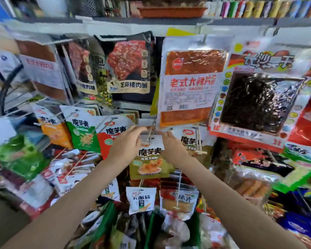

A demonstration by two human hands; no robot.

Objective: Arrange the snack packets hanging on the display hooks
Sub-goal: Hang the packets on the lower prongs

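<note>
An olive-green snack packet (150, 162) with a white top hangs from a display hook (150, 132) at the centre of the rack. My left hand (127, 144) reaches up at the packet's top left corner, fingers pinching near the hook. My right hand (171, 143) holds the packet's top right edge. Red, green and orange packets (83, 133) of the same brand hang on hooks to the left. A large orange spicy-strip packet (190, 87) hangs just above my hands.
Dark meat-jerky packets (129, 67) hang at the upper left, and a big black-window packet (258, 99) at the right. Small white packets (141, 199) hang below. Bare hook rods (198, 141) stick out toward me. A shelf (169, 12) with goods runs overhead.
</note>
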